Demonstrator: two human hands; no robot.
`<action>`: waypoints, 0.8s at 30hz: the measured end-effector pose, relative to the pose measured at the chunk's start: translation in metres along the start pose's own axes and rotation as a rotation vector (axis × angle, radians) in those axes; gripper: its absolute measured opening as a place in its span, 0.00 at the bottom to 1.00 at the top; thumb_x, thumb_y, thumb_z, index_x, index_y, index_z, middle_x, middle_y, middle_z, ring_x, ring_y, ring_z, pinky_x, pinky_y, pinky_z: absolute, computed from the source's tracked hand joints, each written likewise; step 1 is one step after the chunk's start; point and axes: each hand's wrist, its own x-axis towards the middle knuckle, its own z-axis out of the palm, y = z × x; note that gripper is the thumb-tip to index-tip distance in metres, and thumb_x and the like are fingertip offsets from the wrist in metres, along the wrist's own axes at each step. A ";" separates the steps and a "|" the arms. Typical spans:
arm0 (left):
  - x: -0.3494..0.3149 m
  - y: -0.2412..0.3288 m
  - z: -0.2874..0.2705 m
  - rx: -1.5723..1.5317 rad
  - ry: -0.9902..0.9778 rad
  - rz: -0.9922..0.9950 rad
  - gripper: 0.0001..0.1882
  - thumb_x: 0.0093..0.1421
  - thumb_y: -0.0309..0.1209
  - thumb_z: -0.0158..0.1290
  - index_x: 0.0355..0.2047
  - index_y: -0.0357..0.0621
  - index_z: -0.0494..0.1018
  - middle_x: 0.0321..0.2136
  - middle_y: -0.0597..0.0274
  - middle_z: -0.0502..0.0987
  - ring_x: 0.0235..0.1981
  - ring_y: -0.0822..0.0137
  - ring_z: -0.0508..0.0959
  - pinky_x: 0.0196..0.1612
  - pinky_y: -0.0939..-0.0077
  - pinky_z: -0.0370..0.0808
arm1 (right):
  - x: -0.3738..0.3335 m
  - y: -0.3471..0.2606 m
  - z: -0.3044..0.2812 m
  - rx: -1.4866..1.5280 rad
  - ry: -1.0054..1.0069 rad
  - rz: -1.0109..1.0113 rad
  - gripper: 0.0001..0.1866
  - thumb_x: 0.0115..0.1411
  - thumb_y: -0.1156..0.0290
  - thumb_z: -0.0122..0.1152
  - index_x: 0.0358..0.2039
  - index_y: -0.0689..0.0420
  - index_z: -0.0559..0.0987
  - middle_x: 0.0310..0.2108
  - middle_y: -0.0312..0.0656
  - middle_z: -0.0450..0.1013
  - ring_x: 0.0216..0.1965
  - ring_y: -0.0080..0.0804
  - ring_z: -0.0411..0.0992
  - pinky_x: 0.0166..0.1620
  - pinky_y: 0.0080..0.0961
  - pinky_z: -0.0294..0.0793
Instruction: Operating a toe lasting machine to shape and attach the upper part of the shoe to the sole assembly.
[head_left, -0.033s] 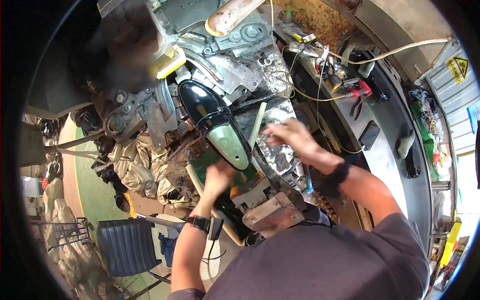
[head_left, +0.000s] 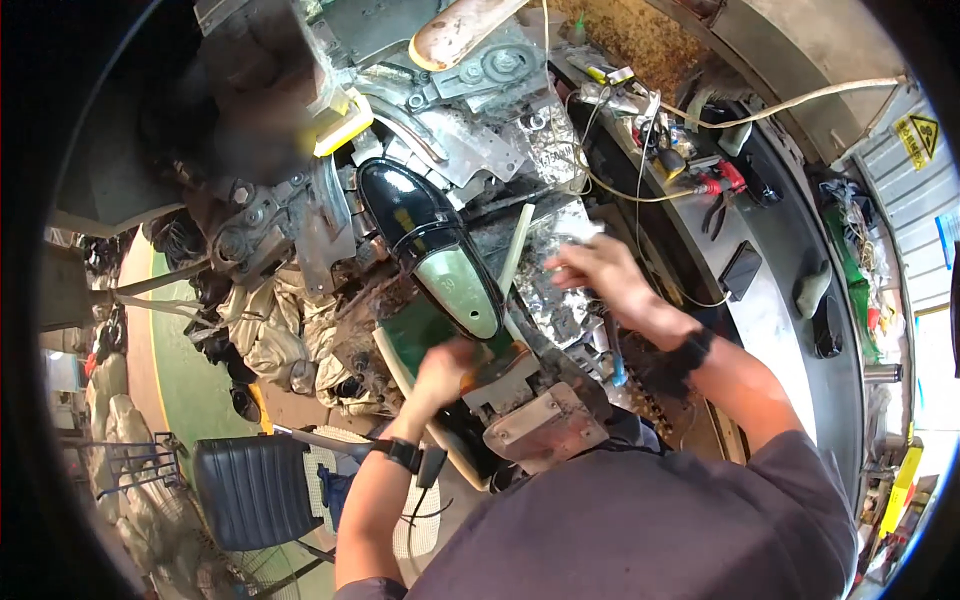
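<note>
A glossy black shoe upper (head_left: pixel 404 200) sits on a pale green shoe last (head_left: pixel 455 285) with a small hole near its heel end. The toe points to the far left, against the machine's metal plates (head_left: pixel 405 155). My left hand (head_left: pixel 445 376) is just below the heel end, beside an orange-brown pad (head_left: pixel 500 367); its fingers are smeared by motion. To the right of the shoe hovers my right hand (head_left: pixel 608 278), fingers loosely bent and apart, with nothing visible in them. Between that hand and the last stands a pale strip (head_left: pixel 516 246).
On the right, a metal bench (head_left: pixel 780 340) carries a phone (head_left: pixel 740 270), red-handled pliers (head_left: pixel 722 180) and cables. A wooden-looking handle (head_left: pixel 465 32) juts in at the top. A black chair (head_left: pixel 255 490) stands lower left, near piled cloth bags (head_left: pixel 265 325).
My right hand has shifted slightly to the right, away from the pale strip. My left hand has moved a little nearer and to the right. The shoe stays where it was.
</note>
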 end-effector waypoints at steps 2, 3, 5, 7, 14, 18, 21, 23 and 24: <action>-0.028 0.001 0.028 0.196 -0.149 0.380 0.15 0.57 0.34 0.57 0.43 0.45 0.81 0.42 0.55 0.82 0.46 0.53 0.80 0.52 0.61 0.74 | -0.020 -0.003 -0.034 0.120 0.167 -0.035 0.21 0.68 0.62 0.60 0.50 0.69 0.73 0.39 0.49 0.78 0.36 0.30 0.77 0.40 0.27 0.79; -0.077 -0.059 0.073 0.215 -0.128 0.343 0.15 0.57 0.34 0.57 0.43 0.45 0.81 0.42 0.55 0.82 0.46 0.53 0.80 0.52 0.61 0.74 | -0.024 -0.002 -0.030 0.150 0.158 -0.031 0.20 0.68 0.62 0.59 0.49 0.68 0.73 0.38 0.49 0.78 0.35 0.30 0.77 0.40 0.27 0.79; -0.153 -0.159 0.104 -0.119 -0.024 0.190 0.13 0.58 0.34 0.55 0.42 0.50 0.82 0.40 0.59 0.81 0.46 0.61 0.79 0.55 0.65 0.69 | -0.031 -0.007 -0.007 0.239 0.084 -0.015 0.19 0.69 0.60 0.58 0.45 0.67 0.75 0.36 0.48 0.79 0.33 0.29 0.77 0.39 0.27 0.79; -0.120 -0.104 0.097 0.361 -0.159 0.370 0.12 0.59 0.35 0.54 0.41 0.52 0.82 0.38 0.61 0.80 0.46 0.64 0.78 0.56 0.66 0.66 | -0.031 0.003 -0.018 0.226 0.164 -0.052 0.20 0.69 0.59 0.59 0.45 0.67 0.75 0.36 0.48 0.79 0.32 0.29 0.77 0.39 0.27 0.79; -0.150 0.148 -0.053 0.232 -0.108 0.008 0.20 0.42 0.31 0.70 0.36 0.35 0.79 0.34 0.55 0.81 0.39 0.56 0.81 0.45 0.61 0.78 | -0.050 -0.016 0.008 0.242 0.019 -0.188 0.28 0.70 0.47 0.53 0.32 0.62 0.80 0.31 0.48 0.81 0.28 0.31 0.79 0.38 0.31 0.79; -0.208 0.185 -0.132 -0.735 0.652 0.171 0.29 0.54 0.39 0.67 0.52 0.38 0.73 0.40 0.52 0.80 0.42 0.57 0.80 0.51 0.56 0.76 | -0.096 -0.026 0.040 0.158 -0.308 -0.102 0.34 0.73 0.43 0.43 0.43 0.68 0.78 0.35 0.52 0.81 0.35 0.37 0.80 0.41 0.35 0.80; -0.191 0.204 -0.166 -1.290 0.855 0.461 0.29 0.65 0.47 0.54 0.58 0.40 0.68 0.47 0.53 0.77 0.47 0.55 0.77 0.58 0.56 0.69 | -0.134 -0.029 0.054 0.024 -0.395 -0.023 0.44 0.69 0.34 0.42 0.58 0.69 0.72 0.47 0.53 0.79 0.44 0.38 0.79 0.49 0.34 0.80; -0.170 0.223 -0.164 -1.367 0.798 0.597 0.28 0.67 0.47 0.51 0.59 0.40 0.66 0.49 0.54 0.77 0.48 0.58 0.76 0.59 0.58 0.68 | -0.158 -0.023 0.062 0.230 -0.559 0.186 0.46 0.65 0.34 0.49 0.69 0.60 0.61 0.59 0.53 0.71 0.55 0.41 0.74 0.58 0.39 0.74; -0.153 0.238 -0.156 -1.317 0.703 0.621 0.28 0.67 0.47 0.52 0.59 0.40 0.66 0.48 0.55 0.76 0.48 0.59 0.75 0.60 0.58 0.67 | -0.174 -0.019 0.066 0.398 -0.581 0.300 0.47 0.63 0.33 0.53 0.70 0.58 0.60 0.63 0.52 0.68 0.59 0.42 0.71 0.62 0.41 0.71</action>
